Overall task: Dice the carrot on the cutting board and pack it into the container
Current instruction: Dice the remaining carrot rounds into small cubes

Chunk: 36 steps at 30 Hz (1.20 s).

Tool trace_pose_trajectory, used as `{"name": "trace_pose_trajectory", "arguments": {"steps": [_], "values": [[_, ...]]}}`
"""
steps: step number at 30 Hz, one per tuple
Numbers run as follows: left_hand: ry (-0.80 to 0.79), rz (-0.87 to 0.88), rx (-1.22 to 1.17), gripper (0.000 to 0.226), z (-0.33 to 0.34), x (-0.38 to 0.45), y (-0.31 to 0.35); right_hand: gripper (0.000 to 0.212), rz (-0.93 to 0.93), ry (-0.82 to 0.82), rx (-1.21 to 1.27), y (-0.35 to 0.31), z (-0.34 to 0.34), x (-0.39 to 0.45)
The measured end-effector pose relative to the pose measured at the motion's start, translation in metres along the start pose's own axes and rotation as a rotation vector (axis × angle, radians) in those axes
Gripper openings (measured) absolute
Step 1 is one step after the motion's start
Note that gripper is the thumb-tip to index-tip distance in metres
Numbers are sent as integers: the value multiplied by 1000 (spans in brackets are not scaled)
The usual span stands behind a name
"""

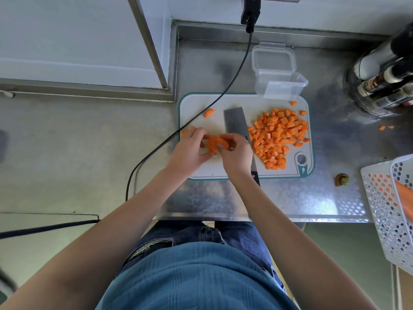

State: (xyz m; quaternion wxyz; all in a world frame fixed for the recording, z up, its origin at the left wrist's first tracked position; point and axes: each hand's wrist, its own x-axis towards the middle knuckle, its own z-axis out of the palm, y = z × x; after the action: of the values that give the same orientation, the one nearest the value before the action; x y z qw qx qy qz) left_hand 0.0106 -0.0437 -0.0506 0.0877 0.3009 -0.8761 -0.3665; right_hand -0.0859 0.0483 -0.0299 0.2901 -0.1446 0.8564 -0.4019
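Pinched from both sides just left of the knife [237, 125] on the board [257, 101]: carrot sticks [214, 143], long axes running away from the body, left hand [190, 151] and right hand [235, 154] equally near, fingers curled round them, dice [277, 135] heaped right of the blade.

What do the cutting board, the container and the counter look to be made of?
Cutting board: matte white plastic, by its teal moulded rim.
Container: clear plastic; see-through walls, with clip flaps on the lid beside it.
Counter: probably stainless steel; grey, shiny, reflecting the light.
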Motion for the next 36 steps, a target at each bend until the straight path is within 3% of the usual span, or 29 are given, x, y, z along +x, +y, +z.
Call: {"name": "trace_pose_trajectory", "arguments": {"steps": [7, 12, 17, 22, 28, 36], "values": [[-20, -81, -36, 47, 8, 12, 7, 13, 61, 36, 97, 1, -11, -4], [-48, -73, -53, 44, 10, 12, 7, 21, 144, -3, 154, 0, -14, 0], [-1, -25, -53, 31, 20, 5, 13, 14, 170, -15, 135, 1, -20, 1], [65, -100, -179, 42, 26, -4, 20, 11, 145, -25, 117, 0, -20, 2], [110, -158, -232, 24, 28, -11, 25, 13, 124, -45, 103, 0, -14, 3], [111, -238, -262, 33, 34, -12, 28, 21, 139, 0, -14, -1, -5, 7]]}}
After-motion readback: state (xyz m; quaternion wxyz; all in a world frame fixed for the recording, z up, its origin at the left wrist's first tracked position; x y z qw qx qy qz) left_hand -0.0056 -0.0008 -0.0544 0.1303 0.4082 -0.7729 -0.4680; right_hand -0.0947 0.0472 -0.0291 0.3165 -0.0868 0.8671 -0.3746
